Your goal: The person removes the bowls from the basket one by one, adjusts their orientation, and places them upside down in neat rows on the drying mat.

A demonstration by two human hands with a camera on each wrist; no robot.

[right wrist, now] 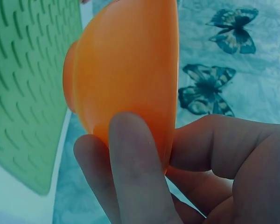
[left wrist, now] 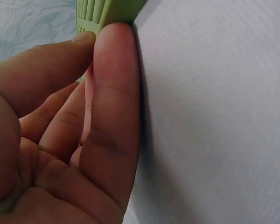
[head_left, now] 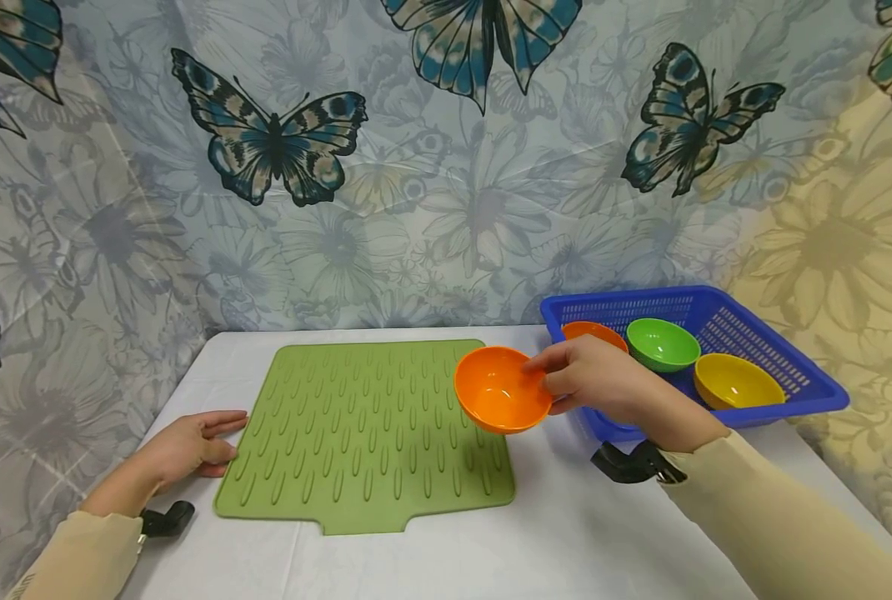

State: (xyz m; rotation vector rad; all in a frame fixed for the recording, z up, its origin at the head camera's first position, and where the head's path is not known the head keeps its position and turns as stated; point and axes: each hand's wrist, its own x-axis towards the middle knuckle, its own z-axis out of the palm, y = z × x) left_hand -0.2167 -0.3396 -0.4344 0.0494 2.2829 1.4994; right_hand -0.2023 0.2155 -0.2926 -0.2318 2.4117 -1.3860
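An orange bowl (head_left: pixel 493 392) is held by its right rim in my right hand (head_left: pixel 603 379), above the right edge of a green ridged mat (head_left: pixel 371 433). In the right wrist view, the fingers pinch the wall of the bowl (right wrist: pixel 130 65), thumb on one side and fingertips on the other; its foot faces the mat (right wrist: pixel 23 93). My left hand (head_left: pixel 187 450) rests on the table at the mat's left edge, fingers fairly straight. In the left wrist view, fingertips of the left hand (left wrist: pixel 112 107) touch the edge of the mat (left wrist: pixel 116 11).
A blue basket (head_left: pixel 814 387) stands at the right, holding another orange bowl (head_left: pixel 594 331), a green bowl (head_left: pixel 663 344) and a yellow bowl (head_left: pixel 739 382). White cloth (head_left: pixel 566 533) covers the table. A butterfly-patterned curtain (head_left: pixel 416 233) hangs behind it.
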